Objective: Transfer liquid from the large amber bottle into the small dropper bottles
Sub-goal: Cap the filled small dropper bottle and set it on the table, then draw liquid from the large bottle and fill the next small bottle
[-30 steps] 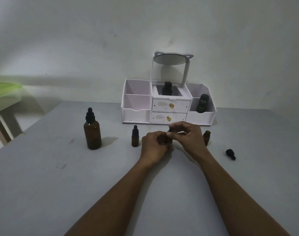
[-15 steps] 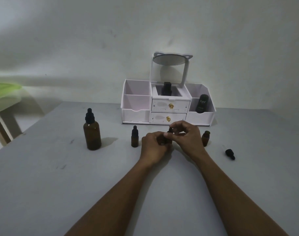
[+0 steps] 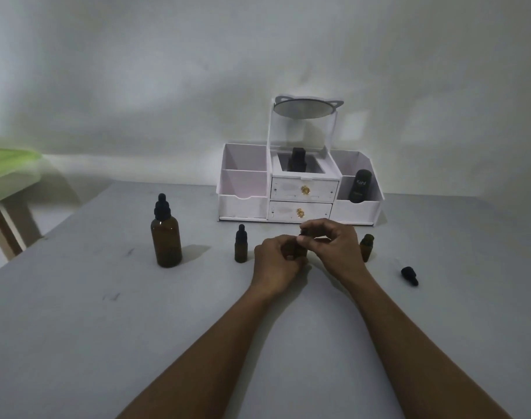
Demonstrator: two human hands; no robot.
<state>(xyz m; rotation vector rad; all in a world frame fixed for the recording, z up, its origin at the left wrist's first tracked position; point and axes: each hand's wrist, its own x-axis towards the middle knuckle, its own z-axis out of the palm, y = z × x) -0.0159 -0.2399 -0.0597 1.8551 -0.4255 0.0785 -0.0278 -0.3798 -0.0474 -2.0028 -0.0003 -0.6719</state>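
The large amber bottle [image 3: 166, 240] with its black dropper cap stands upright at the left of the grey table [image 3: 107, 328]. A small capped dropper bottle [image 3: 240, 245] stands left of my hands. My left hand [image 3: 278, 264] grips the body of another small amber bottle [image 3: 300, 248] at the table's middle. My right hand [image 3: 334, 247] pinches that bottle's black cap from above. A third small bottle [image 3: 366, 247] stands uncapped to the right. Its black dropper cap [image 3: 409, 275] lies on the table farther right.
A white cosmetic organiser [image 3: 299, 189] with two drawers and a tilted mirror [image 3: 303, 107] stands at the back against the wall. It holds a dark bottle [image 3: 297, 160] and a black tube [image 3: 360, 186]. A green-topped table [image 3: 7, 167] is at far left.
My hands have stayed on the small bottle; the right fingers have shifted slightly on its cap. Everything else is unmoved.
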